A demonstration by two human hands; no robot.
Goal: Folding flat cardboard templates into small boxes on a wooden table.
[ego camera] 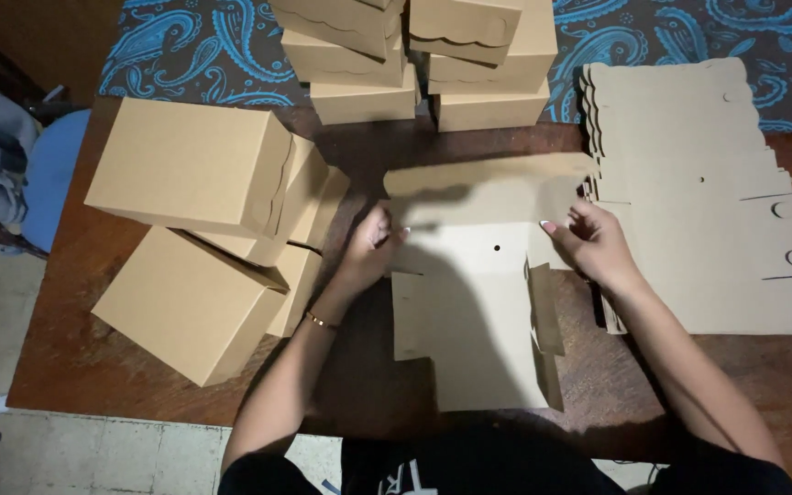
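Note:
A flat, die-cut brown cardboard box blank lies on the wooden table in front of me. Its far panel is folded up along a crease. My left hand grips the blank's left side flap near the fold. My right hand pinches the right side flap at the same fold line. A thin bracelet sits on my left wrist.
Assembled brown boxes are piled at the left, and more stand stacked at the far centre. A stack of flat blanks lies at the right. A blue paisley cloth covers the far side. Tiled floor shows at the lower left.

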